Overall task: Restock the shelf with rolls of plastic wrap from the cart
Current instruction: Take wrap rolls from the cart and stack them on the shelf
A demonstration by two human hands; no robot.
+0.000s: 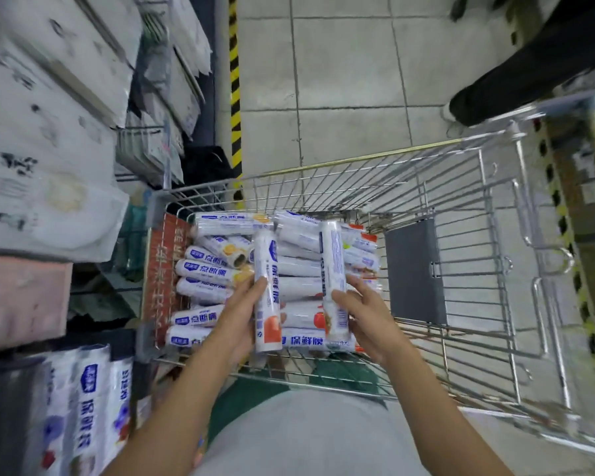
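A wire shopping cart (495,255) stands in front of me, its left end piled with several white plastic wrap rolls (207,266) printed in blue. My left hand (243,314) grips one upright roll (267,290) above the pile. My right hand (361,314) holds a second upright roll (334,269) beside it. The shelf (83,407) at the lower left holds standing rolls of the same wrap.
Shelves on the left carry white packaged goods (49,132) and a pink box (18,297). A black-and-yellow hazard strip (235,80) runs along the tiled floor. Another person's dark trouser leg and shoe (502,84) stand at the upper right, just beyond the cart.
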